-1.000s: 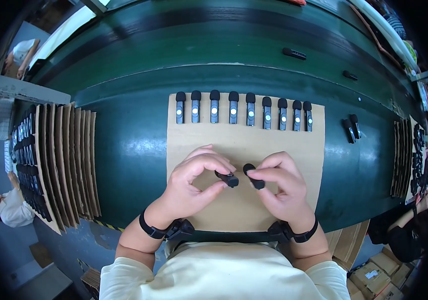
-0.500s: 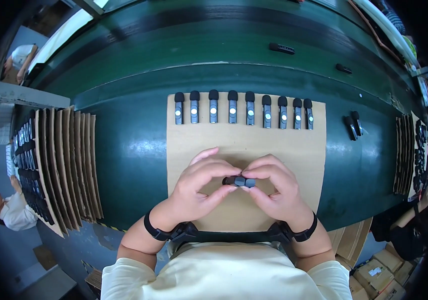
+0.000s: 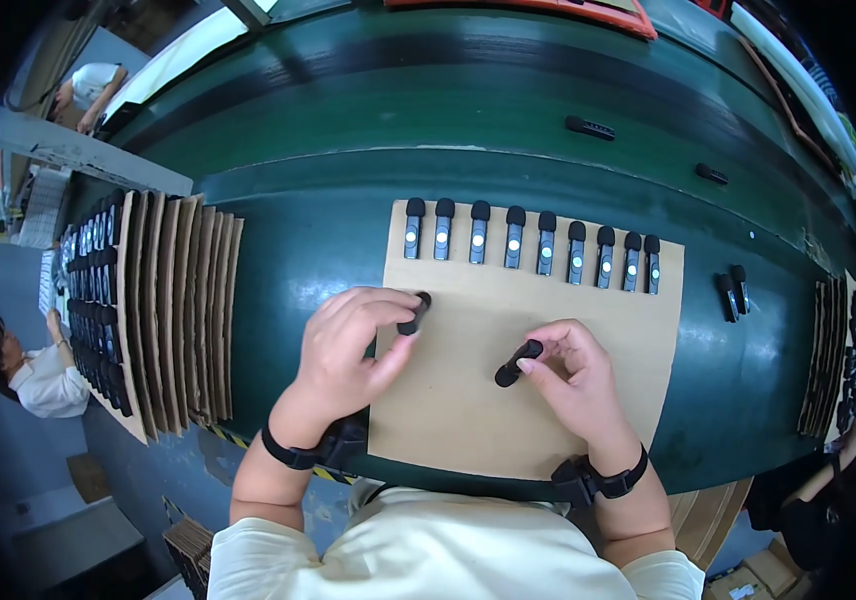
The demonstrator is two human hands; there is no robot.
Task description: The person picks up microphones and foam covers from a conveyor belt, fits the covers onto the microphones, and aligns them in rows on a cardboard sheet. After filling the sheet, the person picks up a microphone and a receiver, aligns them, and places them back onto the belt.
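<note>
Hands that were brought together mid-frame half a second ago are now held well apart, and the whole scene sits further right in the picture. One slim black microphone with a dark rounded end (image 3: 418, 313) is pinched by the left hand (image 3: 348, 345) over the left part of the plain brown cardboard sheet (image 3: 448, 420), below the row's left end. Another short black microphone with rounded ends (image 3: 519, 363) is gripped by the right hand (image 3: 573, 375) near the sheet's middle. Whether either microphone touches the cardboard cannot be told.

Nine grey-bodied, foam-tipped microphones (image 3: 515, 238) are lined up along the sheet's upper edge. The sheet is supported by a glossy dark-green tabletop (image 3: 298, 220), on which a pair of black microphones (image 3: 735, 293) is seen at right. Upright brown cardboard sheets (image 3: 173, 310) are stacked at left, where a person in white (image 3: 48, 385) is seen beyond.

The left fingers are curved over, with the thumb below; the right microphone is held, tilted, between thumb and fingers. Both wrists are circled by black straps (image 3: 288, 455).
</note>
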